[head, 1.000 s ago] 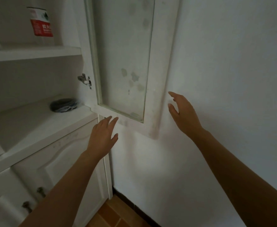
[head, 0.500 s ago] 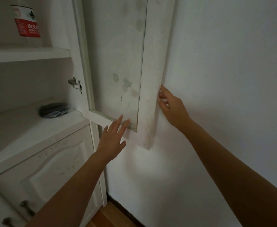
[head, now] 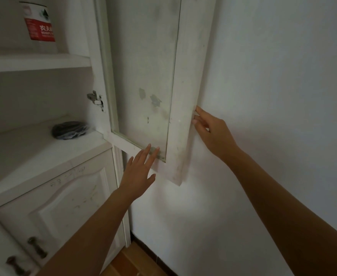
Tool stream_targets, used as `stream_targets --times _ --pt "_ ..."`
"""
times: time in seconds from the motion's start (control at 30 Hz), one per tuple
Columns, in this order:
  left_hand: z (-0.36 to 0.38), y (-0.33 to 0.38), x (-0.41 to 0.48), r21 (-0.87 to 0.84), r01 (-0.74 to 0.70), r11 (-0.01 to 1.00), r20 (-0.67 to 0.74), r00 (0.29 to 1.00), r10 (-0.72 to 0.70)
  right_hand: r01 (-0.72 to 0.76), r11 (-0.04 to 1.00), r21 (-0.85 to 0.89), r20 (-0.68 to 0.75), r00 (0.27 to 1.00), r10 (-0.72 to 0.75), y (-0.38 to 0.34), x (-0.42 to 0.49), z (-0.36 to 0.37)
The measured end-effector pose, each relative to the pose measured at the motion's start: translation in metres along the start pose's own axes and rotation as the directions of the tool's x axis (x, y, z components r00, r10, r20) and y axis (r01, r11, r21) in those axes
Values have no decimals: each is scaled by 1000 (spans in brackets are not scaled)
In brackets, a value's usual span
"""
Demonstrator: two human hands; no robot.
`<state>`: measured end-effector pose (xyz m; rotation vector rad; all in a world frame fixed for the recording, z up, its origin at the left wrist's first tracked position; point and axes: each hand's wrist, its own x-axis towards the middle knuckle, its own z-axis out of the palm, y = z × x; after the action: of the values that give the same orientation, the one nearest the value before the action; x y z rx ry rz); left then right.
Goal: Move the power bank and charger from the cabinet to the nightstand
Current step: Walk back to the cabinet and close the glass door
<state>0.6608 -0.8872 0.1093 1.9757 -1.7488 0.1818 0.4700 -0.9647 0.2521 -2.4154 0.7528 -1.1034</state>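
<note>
The white cabinet's glass-panelled door stands swung wide, its outer edge against the wall. My right hand has its fingertips hooked behind that outer edge. My left hand is flat and open, fingertips touching the door's bottom rail and glass. A dark coiled bundle in clear plastic lies on the cabinet's lower shelf, well left of both hands. I cannot tell if it is the charger. No power bank is visible.
A water bottle with a red label stands on the upper shelf. A metal hinge sits on the frame. Below are closed doors with metal knobs. White wall fills the right; wooden floor shows at the bottom.
Both hands reached forward to the open door: the right went from the air to gripping the outer edge, the left rose from the shelf corner to the bottom rail.
</note>
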Motion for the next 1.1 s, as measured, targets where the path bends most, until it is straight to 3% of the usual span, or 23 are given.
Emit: stream_targets --times 0.17,0.43,0.6,0.73,0.9,1.1 --pt "-6 -4 -12 -7 11 1000 -14 1000 -11 52 999 -3 18 998 -52 -8 -3 0" --pt "-23 -10 -42 -4 48 999 -58 997 -48 54 986 157 67 996 -65 -34 -13 7" --pt "-40 -2 -73 -30 6 1000 -335 942 -16 87 965 249 71 992 -108 -60 -20 19" --pt "-54 4 -92 -38 -28 999 -421 907 9 125 950 285 69 986 -151 -76 -23 33" --pt "-69 2 -108 59 -30 998 -353 934 49 166 936 311 82 976 -200 -91 -23 46" --pt "-62 -6 -123 202 102 974 -303 952 -36 199 924 327 84 968 -238 -101 -20 63"
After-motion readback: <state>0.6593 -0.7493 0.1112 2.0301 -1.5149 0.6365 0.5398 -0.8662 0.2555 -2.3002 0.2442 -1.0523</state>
